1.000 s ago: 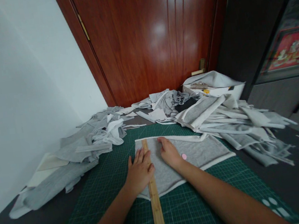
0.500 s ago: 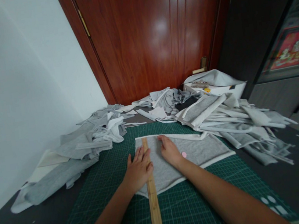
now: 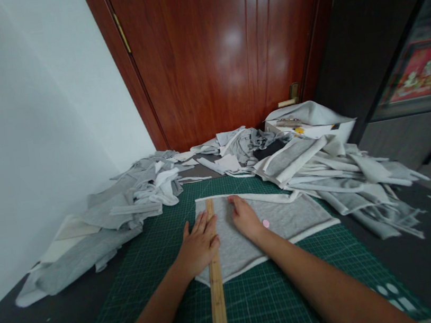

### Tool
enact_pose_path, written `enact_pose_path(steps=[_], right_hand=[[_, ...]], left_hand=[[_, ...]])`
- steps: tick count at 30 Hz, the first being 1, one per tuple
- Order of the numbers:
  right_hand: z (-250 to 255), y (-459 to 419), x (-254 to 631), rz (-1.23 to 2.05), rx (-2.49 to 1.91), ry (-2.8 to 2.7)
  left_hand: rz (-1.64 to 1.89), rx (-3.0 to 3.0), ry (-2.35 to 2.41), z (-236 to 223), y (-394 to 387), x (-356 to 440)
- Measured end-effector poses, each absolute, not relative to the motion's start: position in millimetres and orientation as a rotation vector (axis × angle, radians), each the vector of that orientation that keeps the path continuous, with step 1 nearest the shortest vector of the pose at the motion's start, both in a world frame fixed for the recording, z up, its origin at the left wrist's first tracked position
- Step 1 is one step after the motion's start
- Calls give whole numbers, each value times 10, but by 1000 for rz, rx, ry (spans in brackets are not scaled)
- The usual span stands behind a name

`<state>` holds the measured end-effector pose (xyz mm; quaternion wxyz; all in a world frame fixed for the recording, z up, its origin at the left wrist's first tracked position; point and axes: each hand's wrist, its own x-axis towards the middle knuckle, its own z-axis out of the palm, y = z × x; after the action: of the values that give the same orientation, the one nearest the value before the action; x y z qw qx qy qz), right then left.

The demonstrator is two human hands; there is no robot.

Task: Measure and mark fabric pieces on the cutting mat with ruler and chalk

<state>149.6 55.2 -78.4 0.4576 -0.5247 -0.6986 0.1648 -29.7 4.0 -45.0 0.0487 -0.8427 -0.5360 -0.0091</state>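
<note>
A wooden ruler (image 3: pixel 215 284) lies lengthwise across a grey fabric piece (image 3: pixel 287 216) with rolled white edges. My left hand (image 3: pixel 199 244) rests palm down over the fabric's left part and the ruler, fingers spread, thumb against the ruler. Just right of the ruler, my right hand (image 3: pixel 245 217) is closed, its fingertips pinching the fabric near its far edge; whether anything else is between them is hidden. Beside my right wrist a small pink disc (image 3: pixel 265 223) lies on the fabric. Beneath everything is a green cutting mat (image 3: pixel 267 304) with a grid.
Grey and white fabric scraps (image 3: pixel 126 211) are heaped at the left by the wall. Stacked fabric pieces (image 3: pixel 320 168) lie at the right, before a white box (image 3: pixel 339 130) with items inside. More scraps (image 3: pixel 234 153) lie along the back, near a brown door (image 3: pixel 201 56).
The ruler's near end has swung to the left, while its far end stays about where it was on the fabric. Both hands have hardly moved.
</note>
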Motion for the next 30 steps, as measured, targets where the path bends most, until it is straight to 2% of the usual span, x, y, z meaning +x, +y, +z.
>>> enact_pose_path(steps=[30], right_hand=[[-739,492,1491,286,-1288,-1860]], left_hand=[[-76,-2498,-1717,-452,213,-271]])
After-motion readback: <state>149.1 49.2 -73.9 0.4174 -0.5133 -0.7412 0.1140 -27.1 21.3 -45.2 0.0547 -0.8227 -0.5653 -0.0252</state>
